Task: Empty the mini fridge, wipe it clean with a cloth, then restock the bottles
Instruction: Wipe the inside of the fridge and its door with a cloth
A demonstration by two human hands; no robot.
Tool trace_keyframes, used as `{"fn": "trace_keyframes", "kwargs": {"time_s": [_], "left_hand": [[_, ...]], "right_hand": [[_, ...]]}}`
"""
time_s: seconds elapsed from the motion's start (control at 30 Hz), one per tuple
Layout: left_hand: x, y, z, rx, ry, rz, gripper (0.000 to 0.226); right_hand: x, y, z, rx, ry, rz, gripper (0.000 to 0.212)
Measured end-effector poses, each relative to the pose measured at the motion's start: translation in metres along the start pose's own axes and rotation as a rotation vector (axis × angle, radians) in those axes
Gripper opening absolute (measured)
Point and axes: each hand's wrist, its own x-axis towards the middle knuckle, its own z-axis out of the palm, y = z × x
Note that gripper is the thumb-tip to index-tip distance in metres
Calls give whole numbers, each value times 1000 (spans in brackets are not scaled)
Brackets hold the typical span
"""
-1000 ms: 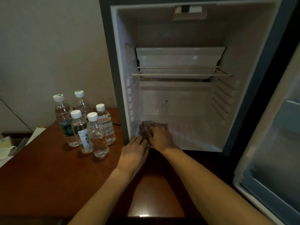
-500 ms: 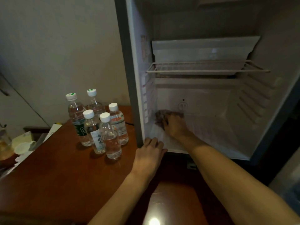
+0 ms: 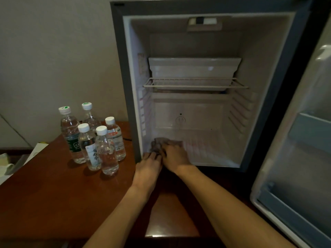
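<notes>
Now the right hand (image 3: 174,156) presses a crumpled grey-brown cloth (image 3: 161,143) onto the white floor of the open grey mini fridge (image 3: 123,68); the left hand (image 3: 148,169) rests flat-fingered at its front edge, five clear plastic water bottles (image 3: 93,138) standing just left on the reddish wooden table (image 3: 44,194)

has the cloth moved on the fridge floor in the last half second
Yes. The cloth, under the right hand, came forward from near the back wall toward the fridge's front left corner.

A reddish-brown wooden table (image 3: 50,190) fills the lower left, its polished top catching a small glare near the bottom edge. A plain beige wall (image 3: 53,51) rises behind it. At the far left edge, pale papers (image 3: 38,149) and a blurred whitish object (image 3: 5,167) sit.
</notes>
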Motion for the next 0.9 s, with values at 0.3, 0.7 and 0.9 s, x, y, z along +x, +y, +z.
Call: {"fn": "trace_keyframes", "kwargs": {"time_s": [0.3,0.7,0.9], "left_hand": [[1,-4,8,22,73,40,19],[2,-1,12,25,61,36,21],[1,1,7,-70,48,-20,19]], "right_hand": [[50,16,3,17,71,-6,34],[90,26,2,12,11,25,46],[34,6,-6,-34,43,-18,37]]}}
